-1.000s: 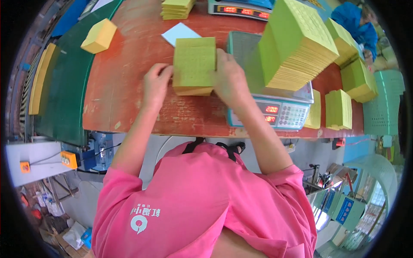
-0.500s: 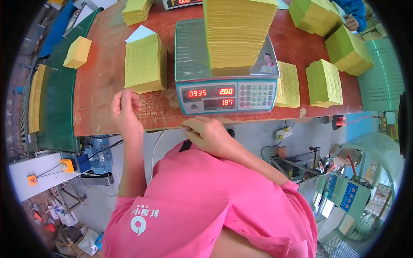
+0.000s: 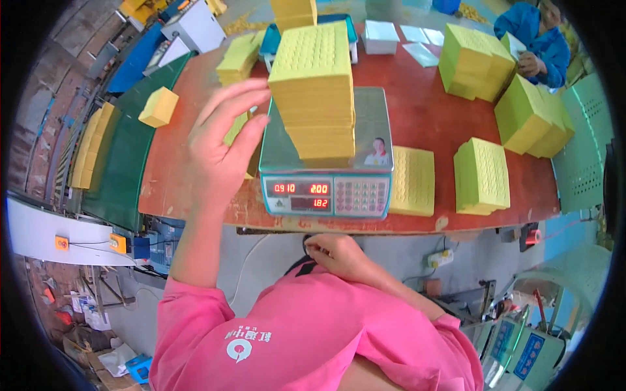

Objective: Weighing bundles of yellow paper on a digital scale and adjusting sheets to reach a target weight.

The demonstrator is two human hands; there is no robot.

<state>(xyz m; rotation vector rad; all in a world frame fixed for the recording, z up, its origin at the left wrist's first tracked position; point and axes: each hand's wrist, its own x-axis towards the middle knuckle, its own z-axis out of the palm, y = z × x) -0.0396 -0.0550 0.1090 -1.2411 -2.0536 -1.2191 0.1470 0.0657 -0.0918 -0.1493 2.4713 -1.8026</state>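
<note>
A tall stack of yellow embossed paper (image 3: 312, 98) stands on the metal pan of a digital scale (image 3: 326, 195) with lit red digits. My left hand (image 3: 225, 133) is raised at the left side of this stack, fingers spread and thumb apart, holding nothing. Its fingertips come very close to the stack's edge; I cannot tell whether they touch. Behind that hand, another yellow paper stack is mostly hidden. Below the table's front edge, close to my body, my right hand (image 3: 336, 254) is closed with its fingers curled, and nothing shows in it.
On the red table (image 3: 417, 117), more yellow paper stacks (image 3: 482, 176) stand to the right. White sheets (image 3: 420, 54) lie at the back. A co-worker in a blue sleeve (image 3: 554, 58) sits at the far right. A green belt (image 3: 127, 163) runs along the left, beside a small yellow block (image 3: 158, 107).
My left hand has risen from the table's front edge to the stack on the scale and opened. The view has tilted up, showing more of the table's back. The scale's digits have changed.
</note>
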